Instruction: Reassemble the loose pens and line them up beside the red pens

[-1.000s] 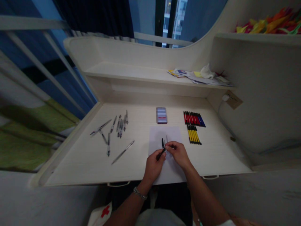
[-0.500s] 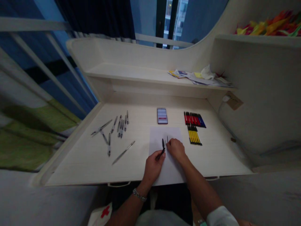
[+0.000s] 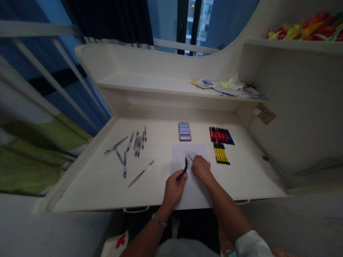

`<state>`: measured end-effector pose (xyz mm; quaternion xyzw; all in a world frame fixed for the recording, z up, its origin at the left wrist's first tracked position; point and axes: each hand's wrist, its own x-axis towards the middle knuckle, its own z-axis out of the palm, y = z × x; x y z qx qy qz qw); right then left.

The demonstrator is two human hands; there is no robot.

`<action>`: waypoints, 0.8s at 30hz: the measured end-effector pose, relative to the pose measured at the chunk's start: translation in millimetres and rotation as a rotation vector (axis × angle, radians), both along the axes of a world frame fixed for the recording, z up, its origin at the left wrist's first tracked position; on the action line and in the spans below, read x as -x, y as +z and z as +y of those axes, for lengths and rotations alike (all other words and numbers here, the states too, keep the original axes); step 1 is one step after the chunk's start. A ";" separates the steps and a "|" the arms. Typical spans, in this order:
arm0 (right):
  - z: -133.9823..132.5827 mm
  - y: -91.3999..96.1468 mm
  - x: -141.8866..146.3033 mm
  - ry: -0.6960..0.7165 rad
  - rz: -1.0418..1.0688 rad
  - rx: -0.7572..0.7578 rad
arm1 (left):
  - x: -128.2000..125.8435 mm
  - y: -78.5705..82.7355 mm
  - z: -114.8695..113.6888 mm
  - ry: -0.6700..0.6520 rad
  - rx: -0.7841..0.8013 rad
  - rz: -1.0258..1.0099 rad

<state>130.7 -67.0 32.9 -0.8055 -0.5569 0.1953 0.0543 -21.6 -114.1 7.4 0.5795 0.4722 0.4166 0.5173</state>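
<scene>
- Several clear pens (image 3: 138, 144) lie scattered at the left of the white desk (image 3: 88, 189), some of them crossing or touching; a single clear pen (image 3: 141, 174) rests slantwise nearer the person. Their barrels look like smooth plastic, probably light and apt to roll.
- The left hand (image 3: 173, 188) is pinched closed, thumb and fingers clamped on a black barrel (image 3: 182, 175), which tilts up and away over the sheet of white paper (image 3: 193, 198). It should be light, stiff and a little slippery; the middle of its length seems the surest place to hold.
- Just beyond the barrel's far end is a black pen piece (image 3: 186, 162); whether the two touch I cannot tell. It looks rigid and small, best taken by its sides.
- A thin rod (image 3: 190, 157) slants over the paper, its near end at the right hand. It is likely very light and easily bent, so a fingertip hold near the middle would suit.
- The right hand (image 3: 201, 167) is curled low over the paper; its fingertips are hidden, so I cannot tell whether they close on the rod.
- Farther right, yellow pens (image 3: 221, 154) lie in a row just below red pens (image 3: 218, 135) and blue pens (image 3: 229, 138).
</scene>
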 end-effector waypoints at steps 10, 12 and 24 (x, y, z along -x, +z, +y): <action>-17.0 1.5 -10.2 -0.157 0.954 -0.543 | -2.0 2.3 -0.6 -0.021 -0.045 0.022; -22.7 5.7 -2.1 -0.189 1.095 -0.573 | -2.5 2.6 -1.0 -0.032 -0.051 0.025; -30.0 9.0 3.9 -0.177 1.145 -0.610 | -2.9 7.8 -2.7 -0.046 -0.037 0.018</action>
